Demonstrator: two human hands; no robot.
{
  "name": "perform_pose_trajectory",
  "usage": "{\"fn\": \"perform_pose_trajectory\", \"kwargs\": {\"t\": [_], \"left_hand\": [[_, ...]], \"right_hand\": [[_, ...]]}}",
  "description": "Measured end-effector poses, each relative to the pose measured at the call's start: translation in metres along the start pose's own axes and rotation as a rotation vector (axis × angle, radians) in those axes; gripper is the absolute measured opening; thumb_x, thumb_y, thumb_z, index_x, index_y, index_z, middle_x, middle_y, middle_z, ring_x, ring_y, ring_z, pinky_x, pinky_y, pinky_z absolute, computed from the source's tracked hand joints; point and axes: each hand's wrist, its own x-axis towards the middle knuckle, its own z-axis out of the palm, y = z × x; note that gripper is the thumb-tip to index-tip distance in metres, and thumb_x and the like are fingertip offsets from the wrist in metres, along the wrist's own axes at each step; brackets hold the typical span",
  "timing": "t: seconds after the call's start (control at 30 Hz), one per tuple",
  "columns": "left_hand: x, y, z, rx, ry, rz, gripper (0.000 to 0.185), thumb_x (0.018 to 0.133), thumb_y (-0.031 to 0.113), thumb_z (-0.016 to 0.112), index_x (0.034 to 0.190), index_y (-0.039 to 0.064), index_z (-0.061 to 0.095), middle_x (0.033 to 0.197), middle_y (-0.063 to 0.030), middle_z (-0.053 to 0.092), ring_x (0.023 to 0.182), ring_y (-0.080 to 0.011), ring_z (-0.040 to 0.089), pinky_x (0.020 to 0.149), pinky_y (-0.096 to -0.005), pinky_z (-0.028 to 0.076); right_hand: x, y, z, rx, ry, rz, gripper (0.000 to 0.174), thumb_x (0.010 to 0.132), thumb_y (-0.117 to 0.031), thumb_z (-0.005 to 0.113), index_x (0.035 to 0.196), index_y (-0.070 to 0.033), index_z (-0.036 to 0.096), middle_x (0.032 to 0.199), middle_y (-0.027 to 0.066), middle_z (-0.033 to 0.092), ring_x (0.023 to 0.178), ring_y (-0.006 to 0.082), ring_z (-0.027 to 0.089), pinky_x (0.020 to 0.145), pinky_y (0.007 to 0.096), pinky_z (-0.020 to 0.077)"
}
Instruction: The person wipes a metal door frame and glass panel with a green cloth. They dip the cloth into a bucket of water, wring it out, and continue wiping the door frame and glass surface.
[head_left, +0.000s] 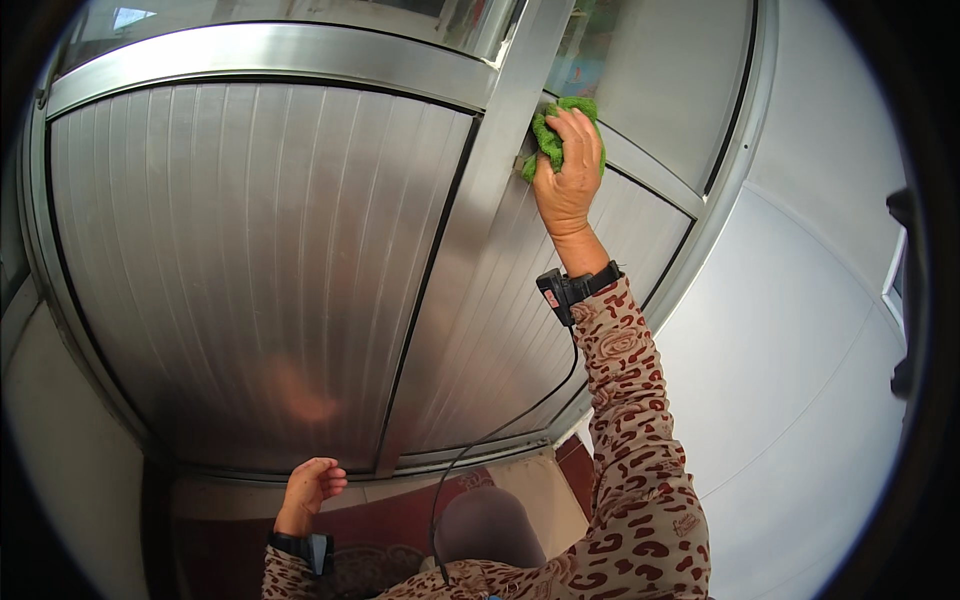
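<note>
My right hand (570, 176) is shut on a bunched green cloth (577, 106). It presses the cloth against the aluminium frame of a sliding door, where the upright stile (499, 142) meets the right-hand crossrail (652, 172). A small metal catch (519, 163) on the stile sits just left of the cloth, which partly hides this corner. Low in the view, my left hand (311, 482) hangs in front of the ribbed metal door panel (255, 247). Its fingers are loosely curled, and nothing shows in them.
Glass panes (667, 75) fill the upper door. To the right stands a smooth white wall (795, 337). A black cable (517, 415) runs from my right wrist's strapped device (559, 295) down to my body. Dark red matting (247, 536) lies on the floor, near my knee (491, 529).
</note>
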Motion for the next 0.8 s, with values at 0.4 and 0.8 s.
{"fn": "perform_pose_trajectory", "kwargs": {"t": [0.4, 0.8], "left_hand": [[0.035, -0.013, -0.021, 0.021, -0.024, 0.010, 0.014, 0.089, 0.018, 0.054, 0.089, 0.007, 0.061, 0.078, -0.0095, 0.067, 0.066, -0.0215, 0.064, 0.059, -0.0326, 0.053], [0.032, -0.029, -0.042, 0.088, 0.123, -0.085, 0.016, 0.089, 0.019, 0.053, 0.089, 0.005, 0.061, 0.078, -0.0094, 0.066, 0.067, -0.0209, 0.064, 0.060, -0.0332, 0.053]], "right_hand": [[0.000, -0.020, 0.000, 0.129, -0.341, -0.231, 0.067, 0.058, 0.012, 0.058, 0.121, -0.006, 0.045, 0.128, 0.0102, 0.054, 0.126, 0.0371, 0.043, 0.102, 0.0425, 0.0397], [-0.082, 0.113, -0.072, -0.107, -0.068, 0.290, 0.045, 0.087, -0.006, 0.057, 0.130, -0.008, 0.042, 0.134, 0.0105, 0.051, 0.125, 0.0313, 0.046, 0.101, 0.0366, 0.0401]]}}
